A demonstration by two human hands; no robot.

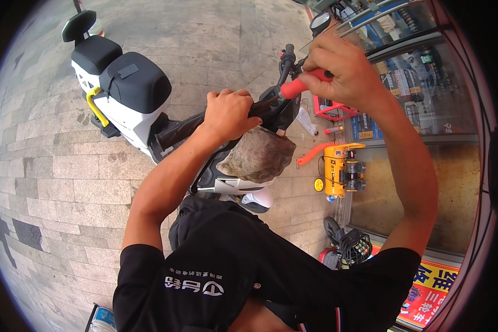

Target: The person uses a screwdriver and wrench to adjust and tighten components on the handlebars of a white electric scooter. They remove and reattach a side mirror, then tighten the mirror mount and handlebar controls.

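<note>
My right hand [340,69] is wrapped around the red handle of a screwdriver [295,87]. Its thin shaft points left and down at the front part of a white and black electric scooter [135,122]. My left hand [228,114] grips a black panel [191,130] of the scooter, with the fingers curled over its far side and partly hidden. The shaft's tip lies near the dark parts beside my left hand; whether it sits in a screw cannot be told. Just below the hands is a lumpy grey-brown bundle [260,155], perhaps dirty cloth.
The scooter's handlebar [287,62] and mirror [320,22] rise beyond my hands. To the right stand a red crate [335,112], a yellow-orange machine [343,170] with a red hose, and a glass shopfront [420,91]. A black basket [356,249] is at lower right. Paving [66,182] spreads leftward.
</note>
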